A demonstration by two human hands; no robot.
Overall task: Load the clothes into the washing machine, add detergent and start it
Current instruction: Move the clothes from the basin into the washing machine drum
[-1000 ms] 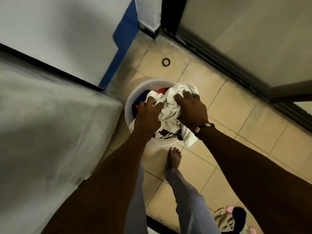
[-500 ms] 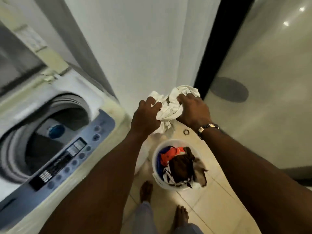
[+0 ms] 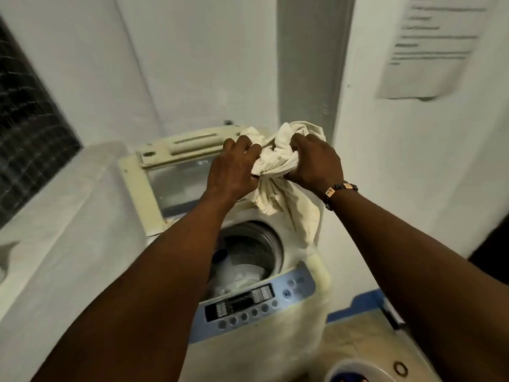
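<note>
While both hands clutch it, left hand (image 3: 234, 168) and right hand (image 3: 314, 164) hold the bunched white cloth (image 3: 278, 177) above the washing machine (image 3: 256, 271) drum opening.

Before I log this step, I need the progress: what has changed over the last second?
Both hands, left hand and right hand, lifted the white cloth out of the bucket on the floor, up and over the washing machine, above its open drum. Unchanged: both hands grip the cloth, and other clothes remain in the bucket.
</note>
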